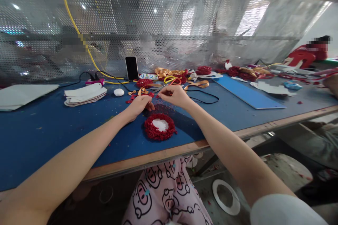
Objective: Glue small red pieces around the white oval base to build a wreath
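A ring of dark red ruffled material (pixel 160 127) with a white centre lies on the blue table, just nearer to me than my hands. My left hand (pixel 140 107) rests behind and left of it, with fingers curled together; whatever they hold, if anything, is hidden. My right hand (pixel 173 95) is raised a little above the table, its thumb and index finger pinched on a small red piece (pixel 157 96). Small red scraps (pixel 130 101) lie beyond my left hand, beside orange ribbon (pixel 142 90).
A phone (pixel 131 68) leans upright against the perforated metal screen. White sheets (pixel 85 94) and a white oval piece (pixel 118 92) lie at the left. Scissors with orange handles (pixel 176 82), a black cord (pixel 203 101) and a blue board (pixel 249 92) lie to the right. A person in red sits far right.
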### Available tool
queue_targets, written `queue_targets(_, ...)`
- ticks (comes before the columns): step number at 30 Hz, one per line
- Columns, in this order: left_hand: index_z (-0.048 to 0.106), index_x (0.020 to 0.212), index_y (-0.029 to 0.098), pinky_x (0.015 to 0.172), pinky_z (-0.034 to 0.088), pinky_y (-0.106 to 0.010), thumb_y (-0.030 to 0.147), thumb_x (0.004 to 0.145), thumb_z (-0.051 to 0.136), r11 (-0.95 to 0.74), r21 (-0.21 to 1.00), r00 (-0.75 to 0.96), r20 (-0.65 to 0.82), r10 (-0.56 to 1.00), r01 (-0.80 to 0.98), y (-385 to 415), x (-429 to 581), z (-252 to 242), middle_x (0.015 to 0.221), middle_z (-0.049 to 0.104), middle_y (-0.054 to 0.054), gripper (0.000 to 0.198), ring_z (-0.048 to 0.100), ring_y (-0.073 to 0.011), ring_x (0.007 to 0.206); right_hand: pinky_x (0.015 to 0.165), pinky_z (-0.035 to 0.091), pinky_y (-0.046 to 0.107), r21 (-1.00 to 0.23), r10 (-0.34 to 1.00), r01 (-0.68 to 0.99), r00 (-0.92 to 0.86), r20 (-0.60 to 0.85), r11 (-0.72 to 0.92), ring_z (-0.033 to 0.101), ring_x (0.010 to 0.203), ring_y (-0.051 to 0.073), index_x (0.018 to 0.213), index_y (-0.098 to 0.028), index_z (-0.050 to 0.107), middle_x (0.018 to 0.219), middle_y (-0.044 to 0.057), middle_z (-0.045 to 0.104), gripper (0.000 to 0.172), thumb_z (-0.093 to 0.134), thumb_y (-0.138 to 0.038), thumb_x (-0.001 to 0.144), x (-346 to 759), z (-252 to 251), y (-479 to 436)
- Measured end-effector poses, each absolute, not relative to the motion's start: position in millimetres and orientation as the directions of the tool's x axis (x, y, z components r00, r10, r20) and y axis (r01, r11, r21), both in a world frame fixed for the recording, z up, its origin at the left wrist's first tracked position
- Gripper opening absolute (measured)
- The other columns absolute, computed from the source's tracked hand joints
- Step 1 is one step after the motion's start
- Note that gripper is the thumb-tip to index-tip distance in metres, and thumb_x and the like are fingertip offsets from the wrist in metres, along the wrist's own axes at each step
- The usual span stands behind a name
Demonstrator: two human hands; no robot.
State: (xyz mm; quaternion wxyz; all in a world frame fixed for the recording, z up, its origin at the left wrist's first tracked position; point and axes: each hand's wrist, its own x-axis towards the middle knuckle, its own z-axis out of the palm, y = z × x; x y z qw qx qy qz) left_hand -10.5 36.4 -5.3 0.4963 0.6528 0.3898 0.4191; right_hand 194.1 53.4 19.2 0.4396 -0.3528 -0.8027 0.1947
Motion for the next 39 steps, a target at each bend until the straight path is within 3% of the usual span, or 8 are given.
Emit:
queue_targets(10, 0.069, 0.073, 0.015, 0.068, 0.047, -0.03, 0.041, 0.081, 0.062, -0.28, 0.945, 0.414, 0.189, 0.89, 0.171, 34.4, -12.6, -3.7, 0.075, 0.074, -0.007, 0.028, 0.06, -0.0148, 0.064, 0.057, 0.045, 0.028, -0.678, 0.757, 0.361, -0.146, 0.637, 0.64, 0.058, 0.059, 0.014, 0.085, -0.014, 0.069, 0.069, 0.004, 0.067, 0.023, 0.063, -0.036, 0.083, 193.5, 27.6, 48.0)
queue_targets(16, 0.075, 0.089, 0.016, 0.078, 0.049, -0.033, 0.036, 0.065, 0.083, -0.295, 0.924, 0.412, 0.176, 0.894, 0.245, 36.0, -15.1, -7.5, 0.091, 0.075, -0.008, 0.032, 0.064, -0.0184, 0.08, 0.058, 0.046, 0.028, -0.694, 0.766, 0.332, -0.19, 0.614, 0.639, 0.06, 0.06, 0.014, 0.088, -0.014, 0.07, 0.07, 0.005, 0.068, 0.024, 0.065, -0.037, 0.083, 193.7, 24.5, 50.4)
queue_targets(22, 0.069, 0.104, 0.017, 0.071, 0.046, -0.029, 0.025, 0.068, 0.075, -0.338, 0.908, 0.314, 0.256, 0.914, 0.246, 41.7, -16.5, -13.0, 0.09, 0.068, -0.003, 0.037, 0.057, -0.0138, 0.072, 0.054, 0.043, 0.024, -0.675, 0.746, 0.323, -0.215, 0.63, 0.663, 0.055, 0.056, 0.011, 0.087, -0.014, 0.071, 0.066, 0.002, 0.067, 0.024, 0.065, -0.037, 0.083, 194.5, 24.1, 51.2)
queue_targets(26, 0.068, 0.112, 0.02, 0.061, 0.043, -0.025, 0.022, 0.072, 0.064, -0.267, 0.962, 0.288, 0.238, 0.928, 0.065, 42.9, -15.8, -10.7, 0.118, 0.065, -0.006, 0.041, 0.057, -0.0134, 0.078, 0.054, 0.042, 0.024, -0.645, 0.724, 0.329, -0.323, 0.609, 0.689, 0.055, 0.058, 0.011, 0.089, -0.012, 0.074, 0.069, 0.003, 0.068, 0.024, 0.067, -0.034, 0.082, 193.6, 21.9, 51.2)
queue_targets(29, 0.073, 0.108, 0.021, 0.063, 0.042, -0.026, 0.037, 0.08, 0.065, -0.264, 0.963, 0.323, 0.234, 0.917, 0.052, 41.4, -15.0, -9.4, 0.121, 0.066, -0.008, 0.034, 0.059, -0.0172, 0.088, 0.057, 0.044, 0.024, -0.657, 0.72, 0.304, -0.383, 0.579, 0.69, 0.059, 0.063, 0.012, 0.09, -0.012, 0.075, 0.074, 0.005, 0.071, 0.024, 0.067, -0.033, 0.082, 192.3, 20.0, 50.4)
queue_targets(32, 0.076, 0.1, 0.018, 0.069, 0.044, -0.029, 0.048, 0.079, 0.07, -0.346, 0.932, 0.355, 0.289, 0.889, 0.108, 40.1, -14.6, -10.7, 0.121, 0.067, -0.009, 0.037, 0.059, -0.0193, 0.09, 0.059, 0.045, 0.024, -0.663, 0.721, 0.305, -0.423, 0.549, 0.684, 0.061, 0.066, 0.013, 0.092, -0.012, 0.075, 0.076, 0.005, 0.073, 0.024, 0.067, -0.033, 0.082, 191.4, 20.0, 48.6)
queue_targets(39, 0.077, 0.085, 0.017, 0.083, 0.045, -0.035, 0.045, 0.073, 0.077, -0.397, 0.905, 0.362, 0.324, 0.874, 0.149, 41.5, -15.5, -13.2, 0.112, 0.072, -0.01, 0.031, 0.062, -0.0219, 0.094, 0.057, 0.043, 0.024, -0.675, 0.728, 0.292, -0.402, 0.556, 0.677, 0.056, 0.063, 0.011, 0.089, -0.012, 0.073, 0.072, 0.004, 0.068, 0.026, 0.066, -0.036, 0.083, 190.9, 20.2, 49.1)
